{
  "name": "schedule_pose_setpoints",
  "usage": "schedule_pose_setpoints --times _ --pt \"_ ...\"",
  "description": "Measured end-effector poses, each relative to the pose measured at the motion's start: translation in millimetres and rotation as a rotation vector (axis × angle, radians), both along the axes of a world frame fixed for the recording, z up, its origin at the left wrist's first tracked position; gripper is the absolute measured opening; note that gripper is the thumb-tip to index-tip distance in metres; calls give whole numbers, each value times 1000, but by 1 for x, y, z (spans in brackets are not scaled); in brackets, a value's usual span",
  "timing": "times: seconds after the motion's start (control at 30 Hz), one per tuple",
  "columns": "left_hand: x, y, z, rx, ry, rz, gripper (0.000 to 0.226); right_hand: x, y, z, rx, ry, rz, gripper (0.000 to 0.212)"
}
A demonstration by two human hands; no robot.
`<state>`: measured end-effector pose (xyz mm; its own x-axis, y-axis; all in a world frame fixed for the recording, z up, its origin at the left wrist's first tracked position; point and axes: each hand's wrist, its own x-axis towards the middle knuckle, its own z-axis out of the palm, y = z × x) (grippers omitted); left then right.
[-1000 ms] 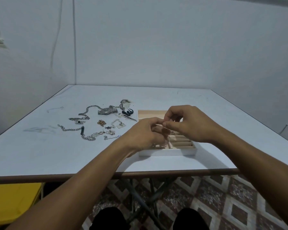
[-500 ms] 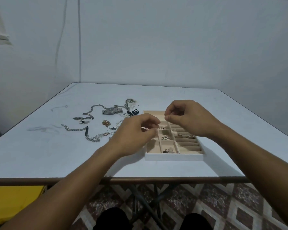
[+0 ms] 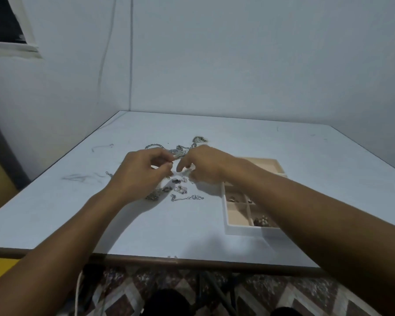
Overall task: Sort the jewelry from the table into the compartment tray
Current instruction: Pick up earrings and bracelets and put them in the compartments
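Loose jewelry lies on the white table: a silver watch, a thin chain and several small pieces. Both hands hover over this pile. My left hand has its fingers curled, thumb near the fingertips; blur hides whether it pinches a piece. My right hand points its fingers down at the small pieces and holds nothing. The beige compartment tray sits to the right, partly under my right forearm, with a few pieces in its near compartments.
The table's near edge runs across the bottom, with patterned floor tiles below. Walls close in at the back and left. Scuff marks streak the table at the left.
Both hands have moved left from above the tray to the jewelry pile. The view has swung left, so the tray now sits at the right.
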<state>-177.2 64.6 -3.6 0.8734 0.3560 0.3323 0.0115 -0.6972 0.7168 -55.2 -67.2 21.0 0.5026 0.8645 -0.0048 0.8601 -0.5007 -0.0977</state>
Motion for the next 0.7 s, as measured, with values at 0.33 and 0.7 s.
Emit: schedule_pose_setpoints --times 0.33,0.7 --pt "9 14 -2 39 0 4 17 5 19 6 -217 -54 79 27" --pt "45 -14 -3 -367 -149 77 31 20 -6 13 76 64 68 9"
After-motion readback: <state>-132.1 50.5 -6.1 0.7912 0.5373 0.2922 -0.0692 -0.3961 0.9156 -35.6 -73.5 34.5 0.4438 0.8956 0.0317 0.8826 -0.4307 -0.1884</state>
